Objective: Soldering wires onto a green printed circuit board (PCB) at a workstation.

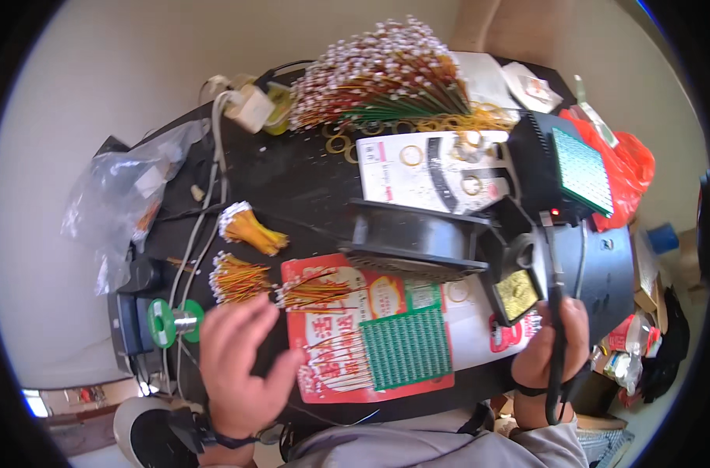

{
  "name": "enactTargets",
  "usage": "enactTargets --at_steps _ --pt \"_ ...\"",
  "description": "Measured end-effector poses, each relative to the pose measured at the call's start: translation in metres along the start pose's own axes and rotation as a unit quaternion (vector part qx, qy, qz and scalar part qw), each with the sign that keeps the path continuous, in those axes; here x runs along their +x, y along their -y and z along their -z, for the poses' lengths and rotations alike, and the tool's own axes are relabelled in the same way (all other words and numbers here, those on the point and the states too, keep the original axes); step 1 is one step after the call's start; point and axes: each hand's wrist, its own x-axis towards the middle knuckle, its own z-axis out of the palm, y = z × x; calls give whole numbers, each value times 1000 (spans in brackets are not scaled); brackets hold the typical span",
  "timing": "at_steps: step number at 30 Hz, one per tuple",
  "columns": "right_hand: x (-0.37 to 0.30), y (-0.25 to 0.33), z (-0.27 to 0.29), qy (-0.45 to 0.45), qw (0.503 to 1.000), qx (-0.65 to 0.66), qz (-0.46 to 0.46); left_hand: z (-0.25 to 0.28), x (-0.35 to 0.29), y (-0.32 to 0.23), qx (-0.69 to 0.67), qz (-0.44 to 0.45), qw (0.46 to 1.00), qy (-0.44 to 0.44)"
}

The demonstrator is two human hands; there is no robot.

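Observation:
My right hand (567, 343) grips a soldering iron (556, 312) by its dark handle, its metal end pointing away from me beside the sponge holder. My left hand (242, 363) hovers over the near left of the table, fingers spread, holding nothing. Between my hands, a green circuit board panel (406, 349) rests on a red printed card (308, 390). A row of short wires with white ends (343, 363) lies along the panel's left edge. Beyond it on the card is a loose pile of red-brown wires (316, 293). A green spool of solder (161, 323) stands left of my left hand.
A black fume fan (417, 240) stands behind the panel. Right of it are the yellow sponge (517, 293) and a black soldering station (536, 148). Wire bundles (250, 228) lie at the left, with a large wire heap (386, 78) at the back. White cables (214, 171) cross the left side.

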Motion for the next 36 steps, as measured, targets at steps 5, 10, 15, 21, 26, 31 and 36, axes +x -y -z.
enactTargets --at_steps 5,10,15,21,26,31,36 --pt "-7 5 -1 12 990 18 -142 15 21 12 -30 79 991 -105" --pt "-17 1 3 -193 975 28 -111 -22 32 27 -32 4 999 -30" --pt "-5 26 16 -208 936 241 -150 -46 38 35 -57 -53 997 10" --pt "1 60 -29 -210 935 271 -88 -49 35 30 -67 -71 992 79" --pt "-22 49 -31 -146 966 205 -59 -52 28 36 -77 -70 990 100" --pt "-24 42 -31 -139 975 171 20 -57 25 42 -101 -87 987 94" --pt "-24 44 -29 -131 972 198 5 -56 26 42 -110 -90 985 100"
